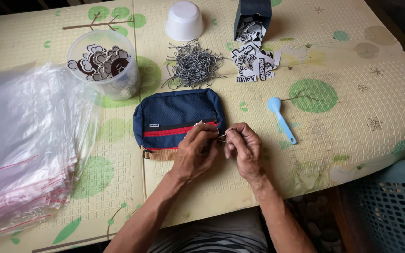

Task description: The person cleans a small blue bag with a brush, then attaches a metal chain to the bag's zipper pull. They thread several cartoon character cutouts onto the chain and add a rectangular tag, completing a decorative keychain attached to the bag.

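A navy pouch (174,112) with a red stripe and a tan strap lies flat on the table in front of me. My left hand (194,152) rests over its lower right corner, fingers pinched on a small tag at the zipper end. My right hand (243,147) is just beside it, fingertips pinching a thin string that runs between both hands. The tag and string are mostly hidden by my fingers.
A heap of grey strings (194,63) lies behind the pouch. Printed tags (255,61) spill from a tipped dark box (253,16). A clear tub of patches (104,63), a white cup (184,20), a blue spoon (281,119), zip bags (24,145) and a basket (394,206) surround me.
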